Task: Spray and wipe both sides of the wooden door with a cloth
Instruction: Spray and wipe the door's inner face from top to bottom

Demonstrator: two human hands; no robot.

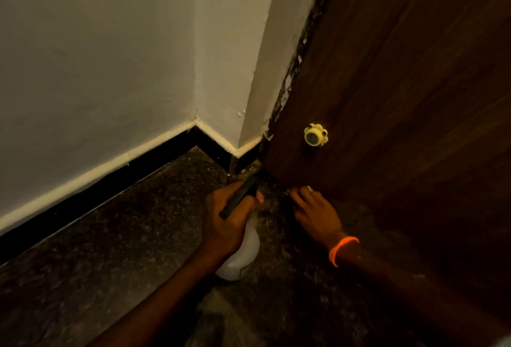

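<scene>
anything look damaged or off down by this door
Yes: the wall edge where it meets the wooden door is ragged, with white paint flaking and chipped along the dark seam. Nothing looks spilled.

Spray bottle [243,247] is gripped by left hand [229,219] above the floor [110,250]; right hand [315,211] is pressed flat near the wooden door [401,98] bottom edge.

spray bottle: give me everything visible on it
The spray bottle has a white, rounded plastic-looking body and a black spray head. The left hand grips its neck and head, nozzle aimed at the bottom of the wooden door. It is tilted forward, low over the dark speckled floor; whether its base touches cannot be told.
</scene>
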